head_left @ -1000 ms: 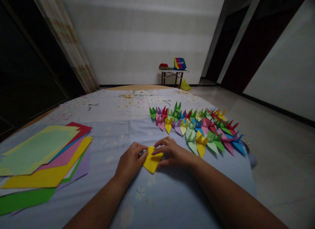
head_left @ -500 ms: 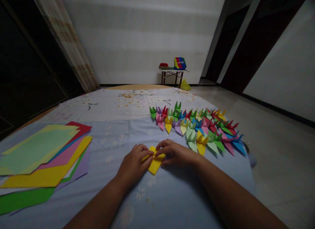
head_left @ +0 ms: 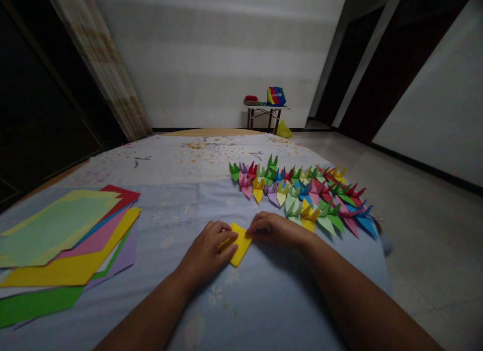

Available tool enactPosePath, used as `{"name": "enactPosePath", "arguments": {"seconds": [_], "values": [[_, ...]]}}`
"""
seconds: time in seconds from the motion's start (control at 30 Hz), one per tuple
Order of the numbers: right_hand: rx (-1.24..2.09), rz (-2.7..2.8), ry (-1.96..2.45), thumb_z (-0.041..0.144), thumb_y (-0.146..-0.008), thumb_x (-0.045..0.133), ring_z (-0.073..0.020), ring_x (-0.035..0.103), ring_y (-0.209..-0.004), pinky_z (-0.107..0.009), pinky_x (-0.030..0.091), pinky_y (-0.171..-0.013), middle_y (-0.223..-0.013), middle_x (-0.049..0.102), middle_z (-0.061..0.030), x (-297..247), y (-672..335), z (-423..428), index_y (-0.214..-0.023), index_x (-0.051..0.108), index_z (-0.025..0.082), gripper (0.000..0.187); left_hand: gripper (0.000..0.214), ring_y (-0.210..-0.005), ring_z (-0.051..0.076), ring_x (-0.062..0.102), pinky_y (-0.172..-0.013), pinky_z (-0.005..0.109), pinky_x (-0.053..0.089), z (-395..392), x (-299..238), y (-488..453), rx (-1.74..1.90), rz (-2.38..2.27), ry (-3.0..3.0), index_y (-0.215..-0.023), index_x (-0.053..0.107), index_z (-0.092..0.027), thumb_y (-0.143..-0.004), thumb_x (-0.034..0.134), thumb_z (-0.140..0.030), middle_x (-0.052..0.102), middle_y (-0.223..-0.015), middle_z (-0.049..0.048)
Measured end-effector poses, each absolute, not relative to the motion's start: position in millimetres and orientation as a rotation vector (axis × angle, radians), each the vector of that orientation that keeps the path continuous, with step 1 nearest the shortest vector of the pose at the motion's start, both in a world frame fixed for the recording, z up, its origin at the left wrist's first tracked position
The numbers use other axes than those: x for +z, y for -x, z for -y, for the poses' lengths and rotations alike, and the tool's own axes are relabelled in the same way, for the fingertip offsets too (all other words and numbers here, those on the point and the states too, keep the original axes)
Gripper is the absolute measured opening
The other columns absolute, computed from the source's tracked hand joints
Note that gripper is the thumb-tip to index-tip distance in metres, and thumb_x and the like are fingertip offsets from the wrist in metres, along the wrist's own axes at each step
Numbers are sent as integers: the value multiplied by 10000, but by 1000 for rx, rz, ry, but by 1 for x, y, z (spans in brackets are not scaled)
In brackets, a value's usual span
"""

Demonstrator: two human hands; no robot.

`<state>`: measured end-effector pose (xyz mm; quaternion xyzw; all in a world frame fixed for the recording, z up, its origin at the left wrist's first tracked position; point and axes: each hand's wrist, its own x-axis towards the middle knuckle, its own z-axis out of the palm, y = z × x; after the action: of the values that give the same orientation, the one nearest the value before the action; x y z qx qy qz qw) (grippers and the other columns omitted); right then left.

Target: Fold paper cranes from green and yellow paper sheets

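A small square of folded yellow paper point(head_left: 241, 244) lies on the blue cloth between my hands, one corner toward me. My left hand point(head_left: 211, 248) grips its left side, with thumb and fingertips over the paper. At the right corner, the fingers of my right hand point(head_left: 273, 229) are pinched together on the paper's edge. The fingertips partly cover both side corners. Folded paper cranes point(head_left: 309, 215) in many colours stand in rows just beyond my right hand.
Sheets of coloured paper point(head_left: 68, 270) lie in a loose pile at the left. A floral cloth point(head_left: 166, 160) covers the far part of the round table. Against the wall stands a small table point(head_left: 266, 108) with a colourful box point(head_left: 276, 96) on it.
My right hand has shifted slightly from over the paper to its right corner. The paper's right side now looks flat, where flaps were lifted before. My left hand stays on the left side.
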<state>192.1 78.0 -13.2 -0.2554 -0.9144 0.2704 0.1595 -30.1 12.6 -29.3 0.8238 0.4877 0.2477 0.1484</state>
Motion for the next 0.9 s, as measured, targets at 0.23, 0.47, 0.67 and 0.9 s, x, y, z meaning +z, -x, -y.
{"name": "enactPosePath", "arguments": {"seconds": [0.23,0.47,0.67,0.9], "values": [[809,2551,736,196,-822,573,-148,566,-819,-258,453,-754,-840,613,-54,-11,-193,-78,-922,687,184,152,274,-1038,196,496,-919,360,421,-12,-27,29,674,-1326,-2377,-1059,632,-238,-790,576,-243,570,-1091,57],[777,2479,809,291,-816,604,-169,527,-904,-300,400,-836,-873,604,-49,-25,-183,-80,-902,676,188,152,352,-1077,206,468,-953,383,394,-13,-23,32,579,-1287,-2374,-1126,594,-291,-774,596,-279,548,-1134,37],[713,2490,984,310,-805,614,-185,512,-912,-342,343,-835,-874,619,-37,-29,-172,-78,-862,664,198,135,283,-1066,209,472,-944,387,392,-11,-16,34,585,-1242,-2330,-1028,592,-248,-747,620,-272,563,-1122,37],[636,2519,1050,310,-807,612,-187,507,-901,-343,307,-811,-876,619,-38,-28,-167,-77,-846,660,199,127,348,-1056,203,469,-929,380,383,-12,-17,38,555,-1209,-2393,-1122,544,-292,-780,607,-282,555,-1132,23]]}}
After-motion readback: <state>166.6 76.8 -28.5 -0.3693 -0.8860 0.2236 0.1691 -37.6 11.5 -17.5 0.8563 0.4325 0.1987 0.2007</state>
